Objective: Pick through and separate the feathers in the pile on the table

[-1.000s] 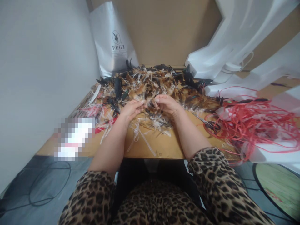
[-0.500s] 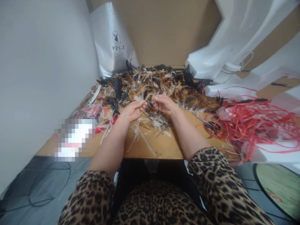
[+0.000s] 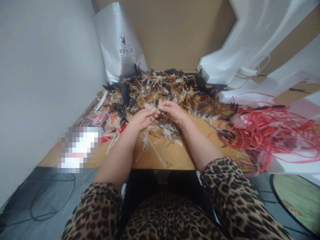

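Just in front of a heap of brown and black feathers, my two hands meet fingertip to fingertip. My left hand is closed in a pinch on a small bunch of brown feathers, whose pale quill ends point toward me. Pinched against it, my right hand holds what looks like a single feather at thumb and forefinger. The exact contact between the fingertips is too small to make out. Below the hands, loose pale feathers and thin white strips lie on the wooden table.
Scissors lie at the right beside a tangle of red ribbon. A silver bag stands at the back left. White foam pieces rise at the back right. Pink and white strips and a blurred-out patch are at the left.
My right hand has moved left and its fingertips have come up to those of my left hand. The left hand has shifted slightly right, still pinching feathers.
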`<action>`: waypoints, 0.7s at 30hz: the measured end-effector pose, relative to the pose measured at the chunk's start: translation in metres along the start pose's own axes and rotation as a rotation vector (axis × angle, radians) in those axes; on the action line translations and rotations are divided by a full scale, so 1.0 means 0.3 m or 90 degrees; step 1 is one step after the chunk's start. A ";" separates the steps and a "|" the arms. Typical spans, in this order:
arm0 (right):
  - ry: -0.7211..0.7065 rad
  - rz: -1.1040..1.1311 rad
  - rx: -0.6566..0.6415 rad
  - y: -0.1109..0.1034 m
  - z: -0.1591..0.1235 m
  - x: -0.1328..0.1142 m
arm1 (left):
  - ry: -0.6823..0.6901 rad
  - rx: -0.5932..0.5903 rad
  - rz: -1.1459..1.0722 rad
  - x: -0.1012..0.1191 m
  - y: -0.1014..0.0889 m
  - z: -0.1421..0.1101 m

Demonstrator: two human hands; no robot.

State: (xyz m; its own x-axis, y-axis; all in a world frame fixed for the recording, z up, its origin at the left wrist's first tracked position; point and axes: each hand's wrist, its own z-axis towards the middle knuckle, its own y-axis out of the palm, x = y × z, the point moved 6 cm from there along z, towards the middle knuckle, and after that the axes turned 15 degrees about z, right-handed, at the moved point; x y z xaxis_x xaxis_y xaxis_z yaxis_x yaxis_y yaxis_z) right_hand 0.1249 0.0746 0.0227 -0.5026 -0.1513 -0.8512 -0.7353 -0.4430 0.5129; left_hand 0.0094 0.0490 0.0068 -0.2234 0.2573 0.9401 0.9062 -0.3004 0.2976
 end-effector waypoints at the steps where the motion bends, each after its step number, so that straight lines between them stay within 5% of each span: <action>1: -0.012 -0.011 0.017 -0.006 0.003 -0.004 | 0.012 0.025 0.022 0.001 -0.008 0.005; 5: -0.039 -0.058 0.076 -0.023 0.008 -0.011 | 0.040 0.085 0.078 0.002 -0.024 0.015; 21: -0.062 -0.093 0.126 0.000 0.003 0.002 | 0.036 0.094 0.089 -0.002 -0.011 0.009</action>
State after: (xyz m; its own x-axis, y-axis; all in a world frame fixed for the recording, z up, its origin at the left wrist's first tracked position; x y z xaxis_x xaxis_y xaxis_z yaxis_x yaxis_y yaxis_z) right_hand 0.1242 0.0754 0.0222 -0.4190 -0.0086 -0.9079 -0.8731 -0.2708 0.4055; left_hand 0.0074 0.0523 0.0047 -0.1077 0.1701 0.9795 0.9717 -0.1906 0.1399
